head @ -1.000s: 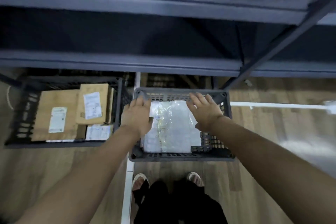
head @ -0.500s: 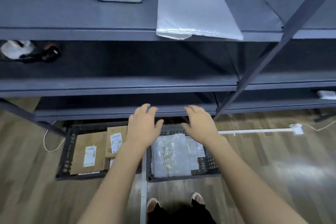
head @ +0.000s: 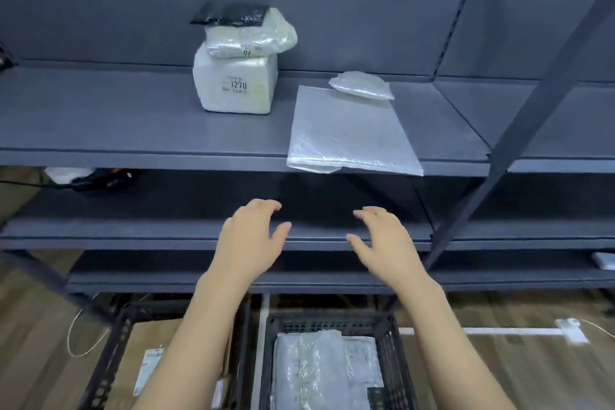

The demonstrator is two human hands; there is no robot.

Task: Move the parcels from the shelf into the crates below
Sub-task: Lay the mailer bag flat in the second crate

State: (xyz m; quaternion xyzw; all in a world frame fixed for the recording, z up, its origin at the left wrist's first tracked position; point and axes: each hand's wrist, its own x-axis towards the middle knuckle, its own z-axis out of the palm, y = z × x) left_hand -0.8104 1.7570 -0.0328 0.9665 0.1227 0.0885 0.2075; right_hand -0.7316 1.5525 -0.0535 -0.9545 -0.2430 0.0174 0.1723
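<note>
You are facing a dark grey shelf (head: pixel 133 130), and everything here is placed relative to its upper board. Lying on that board, towards its right part, is a large flat parcel (head: pixel 349 133) in clear, crinkled plastic, its front edge hanging slightly over the board's lip. Left of it and further back a blocky white parcel (head: pixel 234 85) is standing, printed with "3270". A smaller clear-wrapped bundle (head: pixel 249 36) with a black top is sitting on the block, leaning to the right. A small silvery pouch (head: pixel 362 85) is resting on the back corner of the flat parcel.

Below the upper board, on the floor, two black slatted crates are sitting side by side. The right crate (head: pixel 396 336) is holding flat plastic-wrapped packets (head: pixel 316 373); the left crate (head: pixel 113 346) is holding brown cardboard boxes (head: pixel 153 343) with white labels.

Your two hands are hovering in the air below the upper board's front edge, in front of the lower boards and apart from every parcel. Your left hand (head: pixel 249 240) is spread loosely with fingers slightly bent, holding nothing. Your right hand (head: pixel 386 240) is likewise relaxed and spread, holding nothing, almost directly under the flat parcel.
</note>
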